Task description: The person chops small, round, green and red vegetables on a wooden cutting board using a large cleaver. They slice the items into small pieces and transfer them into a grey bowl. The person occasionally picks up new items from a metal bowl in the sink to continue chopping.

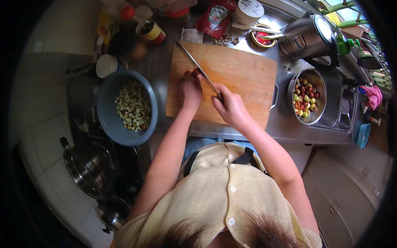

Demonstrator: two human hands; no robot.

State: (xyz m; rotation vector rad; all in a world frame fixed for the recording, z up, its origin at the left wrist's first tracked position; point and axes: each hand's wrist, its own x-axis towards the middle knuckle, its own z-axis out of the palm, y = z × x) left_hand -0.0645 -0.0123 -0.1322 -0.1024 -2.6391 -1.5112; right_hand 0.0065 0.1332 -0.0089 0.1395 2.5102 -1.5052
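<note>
My right hand (231, 107) grips the handle of a kitchen knife (198, 66), whose long blade slants up and left over a wooden cutting board (242, 68). Between the fingers of my left hand (190, 91) is a dark red fruit (196, 73), seemingly a jujube; the blade lies against or just over it, and I cannot tell which. Left of the board, a blue-grey plastic basin (104, 108) holds chopped pale fruit pieces (133, 107). A steel bowl (321, 105) of whole red and green jujubes (305, 97) stands to the right.
Behind the board are a ketchup pouch (216, 17), a lidded white tub (249, 12), a small round container (263, 36) with utensils across it, and scattered brown bits (223, 40). A steel electric kettle (305, 37) stands back right. Steel pots (82, 173) are at lower left.
</note>
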